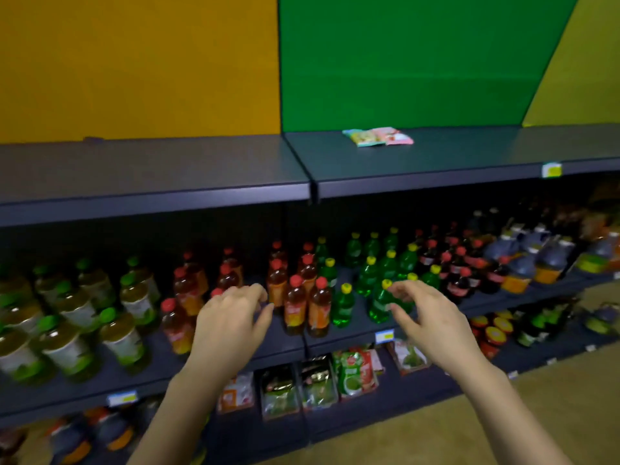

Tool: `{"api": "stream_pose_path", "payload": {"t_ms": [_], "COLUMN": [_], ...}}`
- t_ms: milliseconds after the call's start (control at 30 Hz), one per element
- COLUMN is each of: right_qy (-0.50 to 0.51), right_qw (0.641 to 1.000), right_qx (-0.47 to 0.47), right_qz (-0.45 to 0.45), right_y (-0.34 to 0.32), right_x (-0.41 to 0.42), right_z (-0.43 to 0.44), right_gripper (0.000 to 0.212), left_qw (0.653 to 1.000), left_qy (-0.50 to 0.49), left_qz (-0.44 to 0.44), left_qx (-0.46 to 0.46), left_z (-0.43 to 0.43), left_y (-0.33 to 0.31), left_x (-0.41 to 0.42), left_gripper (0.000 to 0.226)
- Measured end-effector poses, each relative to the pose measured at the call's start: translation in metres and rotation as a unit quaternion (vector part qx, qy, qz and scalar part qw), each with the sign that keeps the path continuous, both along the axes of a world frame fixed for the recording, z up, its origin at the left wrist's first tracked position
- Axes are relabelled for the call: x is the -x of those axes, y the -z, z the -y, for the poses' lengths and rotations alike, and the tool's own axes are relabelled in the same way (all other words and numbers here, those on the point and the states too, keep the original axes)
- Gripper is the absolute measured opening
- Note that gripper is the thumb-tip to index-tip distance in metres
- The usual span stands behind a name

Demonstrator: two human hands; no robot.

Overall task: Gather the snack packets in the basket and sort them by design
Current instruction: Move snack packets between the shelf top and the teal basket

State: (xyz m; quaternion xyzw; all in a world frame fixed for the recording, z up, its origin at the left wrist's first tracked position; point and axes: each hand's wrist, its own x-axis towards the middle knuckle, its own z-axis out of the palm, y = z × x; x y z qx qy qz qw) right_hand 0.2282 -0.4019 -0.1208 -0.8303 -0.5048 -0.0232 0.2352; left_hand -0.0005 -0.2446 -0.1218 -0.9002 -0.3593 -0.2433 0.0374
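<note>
A small pile of snack packets (377, 136), yellow-green and pink, lies flat on the dark top shelf (436, 162) in front of the green back panel. No basket is in view. My left hand (231, 317) and my right hand (426, 313) hover side by side in the air, well below the top shelf and in front of the bottle shelf. Both hold nothing, with fingers loosely curled.
The middle shelf carries rows of bottles: green-capped (67, 344) at left, red-capped orange (302, 297) in the centre, green with yellow caps (379, 280), dark ones at right. Lower bins hold snack bags (355, 374). Tan floor (469, 431) lies at lower right.
</note>
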Motion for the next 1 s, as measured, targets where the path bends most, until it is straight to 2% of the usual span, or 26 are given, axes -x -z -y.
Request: {"api": "stream_pose_path", "payload": {"t_ms": [167,467,600,800,933,1000], "right_qy": [-0.003,-0.020,-0.013,-0.003,0.028,0.050], "right_qw": [0.999,0.995,0.996,0.998,0.998,0.998], "right_qx": [-0.020,-0.094,-0.086,-0.058,-0.038,-0.016], "right_qz": [0.038,0.032,0.025,-0.015,-0.031,-0.044], "right_y": [-0.025,-0.080,-0.104,-0.137,-0.140,-0.135], "right_x": [-0.088,-0.195,-0.237,-0.301,-0.337,-0.351], "right_z": [-0.002,-0.073,-0.126,-0.216,-0.269,-0.290], "right_gripper": [0.024,0.021,0.023,0.026,0.036,0.042], "left_qw": [0.999,0.989,0.995,0.999,0.988,0.975], "left_qy": [0.020,0.014,-0.019,-0.042,-0.072,-0.092], "left_qz": [0.048,0.137,0.096,-0.024,-0.067,-0.062], "left_qx": [-0.008,-0.048,-0.024,0.019,0.118,0.192], "left_z": [0.002,-0.041,-0.088,-0.171,-0.213,-0.231], "left_y": [-0.025,-0.093,-0.118,-0.154,-0.161,-0.157], "left_x": [-0.093,-0.205,-0.259,-0.341,-0.389,-0.409], "left_gripper": [0.013,0.024,0.025,0.036,0.051,0.066]}}
